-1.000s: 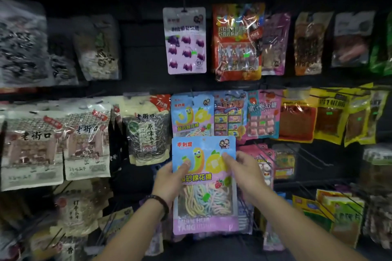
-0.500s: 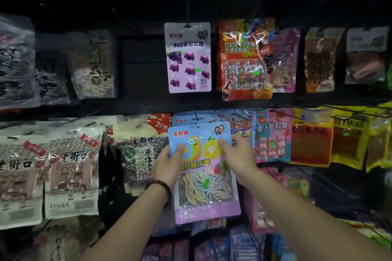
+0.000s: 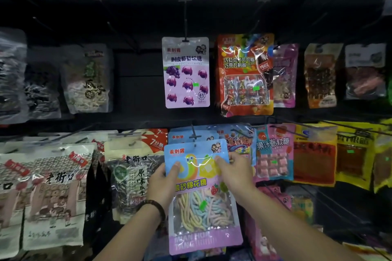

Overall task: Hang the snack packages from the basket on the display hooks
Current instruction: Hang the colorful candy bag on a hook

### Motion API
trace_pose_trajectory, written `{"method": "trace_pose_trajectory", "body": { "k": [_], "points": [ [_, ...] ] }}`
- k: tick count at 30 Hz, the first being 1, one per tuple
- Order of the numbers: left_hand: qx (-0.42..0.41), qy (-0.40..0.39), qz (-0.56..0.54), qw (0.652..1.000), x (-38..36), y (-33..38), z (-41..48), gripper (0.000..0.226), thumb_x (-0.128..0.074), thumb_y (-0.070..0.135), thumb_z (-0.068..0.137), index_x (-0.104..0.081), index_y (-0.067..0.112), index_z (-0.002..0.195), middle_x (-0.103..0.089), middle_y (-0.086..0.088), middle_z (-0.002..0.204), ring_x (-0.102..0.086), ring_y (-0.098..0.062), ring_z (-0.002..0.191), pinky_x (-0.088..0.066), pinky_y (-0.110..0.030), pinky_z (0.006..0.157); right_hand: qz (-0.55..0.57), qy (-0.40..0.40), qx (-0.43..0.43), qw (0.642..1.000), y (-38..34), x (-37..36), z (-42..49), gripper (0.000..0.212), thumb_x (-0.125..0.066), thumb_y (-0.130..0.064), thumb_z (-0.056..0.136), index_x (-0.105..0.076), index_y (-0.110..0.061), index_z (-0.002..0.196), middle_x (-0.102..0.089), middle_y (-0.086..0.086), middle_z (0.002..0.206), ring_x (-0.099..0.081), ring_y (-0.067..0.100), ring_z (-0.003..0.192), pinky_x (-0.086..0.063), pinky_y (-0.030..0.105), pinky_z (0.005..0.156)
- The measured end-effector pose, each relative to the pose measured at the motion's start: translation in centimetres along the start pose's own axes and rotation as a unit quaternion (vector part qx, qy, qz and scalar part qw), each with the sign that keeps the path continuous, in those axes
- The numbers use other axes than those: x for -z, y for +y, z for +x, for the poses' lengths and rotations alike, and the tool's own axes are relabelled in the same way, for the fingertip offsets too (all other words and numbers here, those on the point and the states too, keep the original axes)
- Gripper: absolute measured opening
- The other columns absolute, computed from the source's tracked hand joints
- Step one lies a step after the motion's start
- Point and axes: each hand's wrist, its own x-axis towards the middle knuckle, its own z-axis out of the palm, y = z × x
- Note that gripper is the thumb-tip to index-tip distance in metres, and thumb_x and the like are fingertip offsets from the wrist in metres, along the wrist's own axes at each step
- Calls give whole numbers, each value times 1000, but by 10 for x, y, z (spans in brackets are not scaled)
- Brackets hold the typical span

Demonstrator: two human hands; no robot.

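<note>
Blue-and-purple marshmallow rope package (image 3: pixel 197 184) stands upright in front of the middle row of the display, clamped at its upper sides by both hands. The left hand (image 3: pixel 162 182) pinches the left edge, thumb across the front. The right hand (image 3: pixel 236 172) grips the right edge the same way. The package's top edge lies just below the tip of a black wire hook (image 3: pixel 193 132); whether its hole is on the hook, I cannot tell. Matching blue packages (image 3: pixel 186 136) hang on that hook right behind it. A beaded bracelet (image 3: pixel 156 207) circles the left wrist. A grape gummy package (image 3: pixel 185 72) hangs above, a sunflower seed bag (image 3: pixel 131 178) to the left, and a pink soft-candy package (image 3: pixel 273 154) to the right.
</note>
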Motion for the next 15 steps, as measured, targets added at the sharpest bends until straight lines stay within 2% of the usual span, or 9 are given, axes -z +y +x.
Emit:
{"method": "trace_pose_trajectory", "body": {
  "k": [6,9,12,14,15],
  "points": [
    [-8,23,50,998,-2,4,15,17,-64,35,102,-75,26,94,-79,-1,97,-75,-30,94,-60,-55,91,-87,-14,-14,996,-5,-6,9,22,-65,-38,102,-68,-20,89,-72,-3,73,-66,14,61,-41,25,54],
    [-3,38,95,995,-6,8,24,21,-61,37,103,-74,21,99,-78,-3,97,-72,-28,88,-60,-46,85,-116,-18,-27,993,-3,-11,19,28,-63,-40,103,-65,-17,87,-71,1,73,-62,16,60,-41,29,55],
    [-9,33,140,990,-9,7,34,30,-57,44,103,-73,20,109,-77,-3,104,-71,-28,95,-59,-47,92,-140,-21,-37,989,3,-17,31,32,-62,-43,103,-58,-14,91,-65,-1,77,-60,17,63,-42,30,55],
    [-14,29,171,985,-8,4,37,39,-54,54,100,-72,20,109,-76,-3,103,-71,-29,95,-59,-46,91,-172,-27,-35,984,6,-18,35,30,-62,-44,104,-53,-16,97,-59,-2,82,-55,17,66,-39,30,54],
    [-15,32,185,982,-7,2,37,43,-54,58,98,-70,20,108,-75,-4,101,-71,-29,93,-59,-44,88,-183,-32,-34,982,6,-18,36,27,-63,-41,103,-56,-15,100,-60,-2,83,-56,17,67,-40,30,54]
  ]
}}
